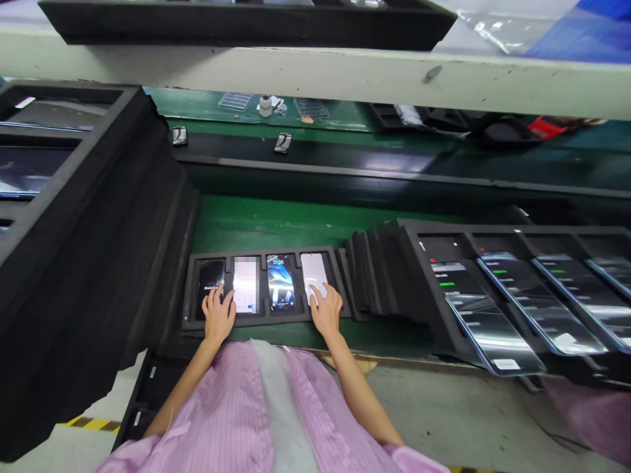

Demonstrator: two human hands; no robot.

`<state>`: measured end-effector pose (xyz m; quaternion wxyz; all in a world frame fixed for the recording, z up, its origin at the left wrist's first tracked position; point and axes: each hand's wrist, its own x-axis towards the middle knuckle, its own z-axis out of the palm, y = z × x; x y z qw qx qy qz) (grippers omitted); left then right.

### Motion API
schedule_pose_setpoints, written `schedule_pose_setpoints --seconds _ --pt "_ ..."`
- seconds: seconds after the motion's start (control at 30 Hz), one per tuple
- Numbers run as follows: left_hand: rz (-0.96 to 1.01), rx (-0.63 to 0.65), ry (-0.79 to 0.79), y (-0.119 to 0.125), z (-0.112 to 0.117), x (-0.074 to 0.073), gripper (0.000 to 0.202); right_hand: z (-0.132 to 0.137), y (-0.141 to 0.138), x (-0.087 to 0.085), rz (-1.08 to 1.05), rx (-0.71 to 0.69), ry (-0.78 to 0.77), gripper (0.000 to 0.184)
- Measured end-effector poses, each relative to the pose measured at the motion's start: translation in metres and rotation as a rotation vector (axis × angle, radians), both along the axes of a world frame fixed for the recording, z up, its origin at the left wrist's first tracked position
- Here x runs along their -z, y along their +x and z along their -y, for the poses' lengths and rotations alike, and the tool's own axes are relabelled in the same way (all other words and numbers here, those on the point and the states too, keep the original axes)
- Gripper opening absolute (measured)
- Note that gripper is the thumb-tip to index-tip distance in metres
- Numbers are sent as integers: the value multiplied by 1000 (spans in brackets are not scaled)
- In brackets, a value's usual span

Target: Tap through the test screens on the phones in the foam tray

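Left hand [219,318]: fingers loosely spread over the dark-screened phone [211,270] in the leftmost slot.
Right hand [327,311]: fingers apart, tips on the white-screened phone [312,267] in the rightmost slot.
Between them: a pale-lit phone [245,282] and a phone reading 21:28 [280,286].
Tray [276,319]: dark foam, flat on the green counter [236,220].
Either side: a tall left stack [113,276] and a lower right stack [387,269] of foam trays.

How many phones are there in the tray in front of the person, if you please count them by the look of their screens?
Dark screen, phone at far left: 1
Pale screen, second phone from left and phone at far right: 2
Blue picture with clock, third phone from left: 1
Total in the tray: 4
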<state>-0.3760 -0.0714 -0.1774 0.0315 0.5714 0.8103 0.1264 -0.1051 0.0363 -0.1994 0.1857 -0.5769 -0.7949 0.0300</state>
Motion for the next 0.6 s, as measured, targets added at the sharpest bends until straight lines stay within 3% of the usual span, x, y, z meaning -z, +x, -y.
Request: schedule_pose_setpoints --seconds 0.3,0.6 --pt "-16 -13 -49 2 1 -4 34 0 -5 9 -13 83 25 40" --pt "-25 -21 -46 3 0 -6 36 0 -7 0 64 66 -25 39"
